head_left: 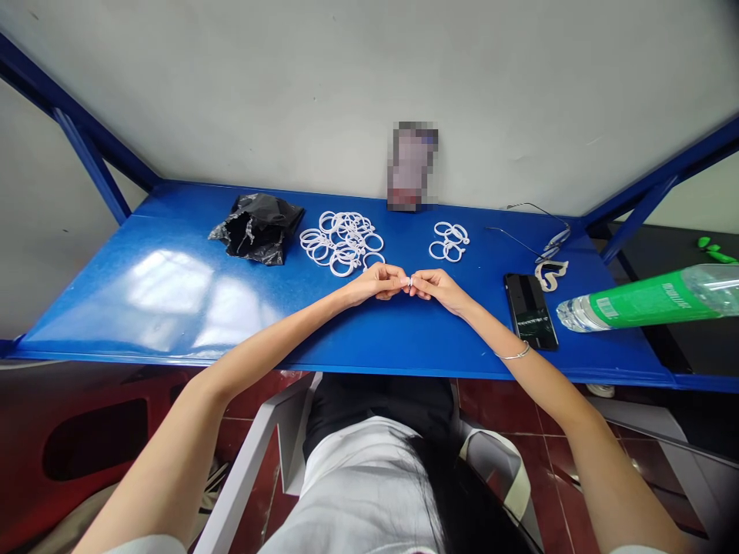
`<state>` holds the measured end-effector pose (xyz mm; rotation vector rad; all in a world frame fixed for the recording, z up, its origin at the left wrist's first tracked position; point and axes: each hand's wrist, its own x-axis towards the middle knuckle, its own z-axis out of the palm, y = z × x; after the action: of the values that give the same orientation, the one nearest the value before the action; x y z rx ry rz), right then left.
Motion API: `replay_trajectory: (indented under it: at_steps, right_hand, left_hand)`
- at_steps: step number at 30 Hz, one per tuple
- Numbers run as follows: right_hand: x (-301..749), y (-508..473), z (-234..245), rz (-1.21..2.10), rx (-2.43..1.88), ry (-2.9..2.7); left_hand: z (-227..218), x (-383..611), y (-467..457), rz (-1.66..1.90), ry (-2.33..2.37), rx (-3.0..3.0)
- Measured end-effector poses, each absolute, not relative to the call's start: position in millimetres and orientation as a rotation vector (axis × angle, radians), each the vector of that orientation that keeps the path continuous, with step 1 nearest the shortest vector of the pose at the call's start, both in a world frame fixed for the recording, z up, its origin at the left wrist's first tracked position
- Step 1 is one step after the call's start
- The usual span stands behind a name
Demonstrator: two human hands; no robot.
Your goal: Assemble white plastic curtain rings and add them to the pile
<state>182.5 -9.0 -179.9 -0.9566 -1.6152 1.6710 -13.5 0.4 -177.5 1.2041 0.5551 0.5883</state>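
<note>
My left hand [381, 282] and my right hand [434, 285] meet above the front half of the blue table [323, 331]. Fingertips of both are pinched on a small white piece [409, 282]; fingers cover most of it, so its full shape is hidden. Just beyond my left hand lies a loose heap of white plastic rings [342, 238] with small eyelets, like curtain rings. A smaller group of the same rings [449, 241] sits apart, beyond my right hand.
A crumpled black plastic bag [259, 227] lies open at the left. A blurred upright object [412, 165] leans on the wall. To the right are eyeglasses [555, 245], a black phone [531, 312], a white hair clip [550, 275] and a green-labelled bottle [652, 296].
</note>
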Motion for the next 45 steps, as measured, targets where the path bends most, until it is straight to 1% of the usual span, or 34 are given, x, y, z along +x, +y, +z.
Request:
replay_trajectory:
  at_steps: [29, 37, 45]
  right_hand:
    - [182.7, -9.6, -180.2, 1.61, -0.974, -1.629]
    - [181.1, -11.7, -180.8, 1.427, -1.023, -1.616]
    - [178.0, -17.8, -177.5, 1.038, -1.1, -1.647]
  left_hand:
    - [-187.0, -14.4, 2.1, 0.652, 0.593, 1.292]
    - [-182.6, -11.5, 0.0, 0.796, 0.682, 1.34]
    - [-177.0, -10.0, -4.4, 0.981, 0.828, 1.45]
